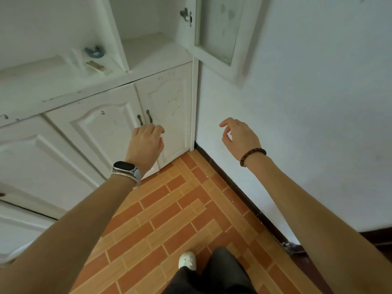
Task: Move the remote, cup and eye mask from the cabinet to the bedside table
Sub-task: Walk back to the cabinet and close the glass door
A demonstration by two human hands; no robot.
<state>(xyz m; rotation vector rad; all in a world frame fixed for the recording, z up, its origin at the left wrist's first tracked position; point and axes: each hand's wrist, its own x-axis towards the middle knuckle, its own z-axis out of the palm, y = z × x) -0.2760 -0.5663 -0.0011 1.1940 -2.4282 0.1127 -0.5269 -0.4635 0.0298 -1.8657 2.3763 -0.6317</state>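
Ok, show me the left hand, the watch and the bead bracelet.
left hand (146,143): head view, back of the hand.
watch (124,166): head view, middle of its dark face.
bead bracelet (251,152): head view, beads atop the right wrist.

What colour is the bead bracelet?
Reddish brown. The bead bracelet on the right wrist shows best in the head view.

Light: dim, flat, even, slight green cast | Shadows: faint, soft | Focus: shelf clutter (94,52) in white painted wooden cabinet (95,124) smeared | Edges: wide-angle bowing
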